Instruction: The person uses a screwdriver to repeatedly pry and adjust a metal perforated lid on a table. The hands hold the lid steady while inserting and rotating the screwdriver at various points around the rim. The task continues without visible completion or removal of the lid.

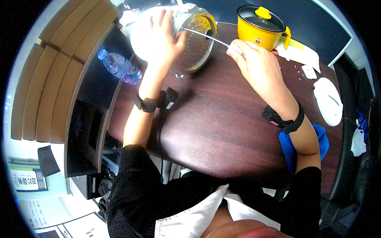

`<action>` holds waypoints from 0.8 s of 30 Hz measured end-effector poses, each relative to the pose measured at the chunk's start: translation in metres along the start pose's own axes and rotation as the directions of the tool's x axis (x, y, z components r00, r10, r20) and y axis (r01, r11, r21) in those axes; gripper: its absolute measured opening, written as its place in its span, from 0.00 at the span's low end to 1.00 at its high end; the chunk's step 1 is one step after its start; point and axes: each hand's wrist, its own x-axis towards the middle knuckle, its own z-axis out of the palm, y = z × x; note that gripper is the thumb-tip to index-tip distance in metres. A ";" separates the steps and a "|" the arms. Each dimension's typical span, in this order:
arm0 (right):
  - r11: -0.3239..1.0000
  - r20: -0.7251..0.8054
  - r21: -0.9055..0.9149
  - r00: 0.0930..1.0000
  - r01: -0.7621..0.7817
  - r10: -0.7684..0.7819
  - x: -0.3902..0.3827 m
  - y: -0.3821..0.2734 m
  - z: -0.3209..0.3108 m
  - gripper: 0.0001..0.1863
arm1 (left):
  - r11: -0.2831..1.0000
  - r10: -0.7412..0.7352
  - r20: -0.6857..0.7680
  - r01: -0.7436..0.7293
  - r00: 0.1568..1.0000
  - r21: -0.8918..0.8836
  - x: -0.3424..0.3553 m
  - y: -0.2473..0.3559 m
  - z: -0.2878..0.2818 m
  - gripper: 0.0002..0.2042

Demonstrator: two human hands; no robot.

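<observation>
A white rounded appliance (pixel 147 29) lies tilted at the far left of the table, its round metal face (pixel 195 47) with rows of small dots turned to the right. My left hand (pixel 166 37) grips it at the rim, fingers spread over the white shell and thumb by the metal edge. Between the fingers of my right hand (pixel 254 59) is the white end of a thin metal rod (pixel 210 37). The rod reaches left across the metal face, and its tip is near my left thumb. Its exact kind does not show.
A yellow lidded pot (pixel 254 31) stands behind my right hand. White pieces (pixel 308 72) and a white oval lid-like part (pixel 328 101) lie at right, beside a blue cloth (pixel 291 150). A plastic bottle (pixel 119 67) stands left, near stacked brown boxes (pixel 51 87).
</observation>
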 end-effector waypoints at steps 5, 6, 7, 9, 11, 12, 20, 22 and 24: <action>0.493 0.697 0.488 0.661 -0.720 0.277 0.011 -0.003 -0.016 0.19 | 1.000 -0.017 0.009 0.017 1.000 0.002 -0.002 0.002 -0.004 0.31; 0.395 0.728 0.520 0.635 -0.758 0.260 0.011 -0.002 -0.017 0.20 | 1.000 -0.017 0.009 0.017 1.000 -0.005 -0.001 0.002 -0.004 0.31; 0.292 0.757 0.542 0.609 -0.788 0.239 0.011 -0.002 -0.019 0.22 | 1.000 -0.016 0.009 0.017 1.000 -0.013 -0.001 0.002 -0.004 0.31; 0.180 0.802 0.535 0.563 -0.825 0.199 0.013 -0.002 -0.021 0.23 | 1.000 -0.019 0.012 0.019 1.000 -0.011 -0.001 0.003 -0.004 0.31; 0.064 0.836 0.523 0.527 -0.850 0.151 0.013 0.001 -0.021 0.24 | 1.000 -0.019 0.016 0.019 1.000 0.002 -0.001 0.003 -0.004 0.31; 0.035 0.847 0.514 0.513 -0.857 0.136 0.013 0.001 -0.022 0.24 | 1.000 -0.016 0.015 0.015 1.000 0.001 -0.001 0.002 -0.004 0.31; 0.346 0.768 0.485 0.581 -0.803 0.271 0.010 -0.012 -0.018 0.22 | 1.000 -0.011 0.014 0.011 1.000 0.009 -0.001 0.004 -0.003 0.31; 0.682 0.601 0.440 0.756 -0.584 0.260 0.009 0.000 -0.011 0.20 | 1.000 -0.010 0.004 0.010 1.000 0.009 -0.001 0.005 -0.004 0.31; 0.938 0.338 0.213 0.921 -0.274 0.193 0.008 0.002 -0.007 0.17 | 1.000 -0.013 0.000 0.013 1.000 0.012 -0.002 0.004 -0.005 0.30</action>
